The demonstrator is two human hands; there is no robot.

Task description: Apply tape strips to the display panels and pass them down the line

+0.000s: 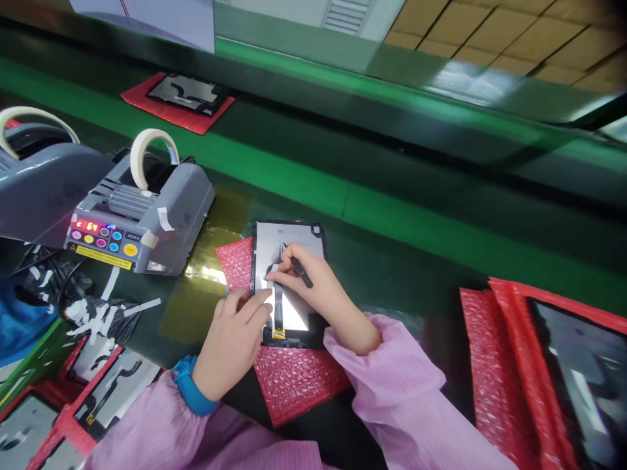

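A tablet screen panel (291, 238) lies back side up on red bubble wrap (298, 378), its silvery back crossed by a dark flex cable (279, 307) that ends in a gold connector (279, 333). My right hand (311, 277) holds black tweezers (301, 273) over the panel, thumb and forefinger pinched close to the cable's upper part. My left hand (238, 336), with a blue band at the wrist, rests at the panel's left edge. Its fingers stretch onto the panel beside the cable, with no object visible in them. A pale strip shows near the fingertips.
A grey tape dispenser (183, 209) with a tape roll (142, 160) stands at left, beside another dispenser (53, 189). Wrapped panels (582, 378) lie at right, another panel (189, 94) at the back. More panels (115, 388) fill the lower left, near tape scraps (100, 320).
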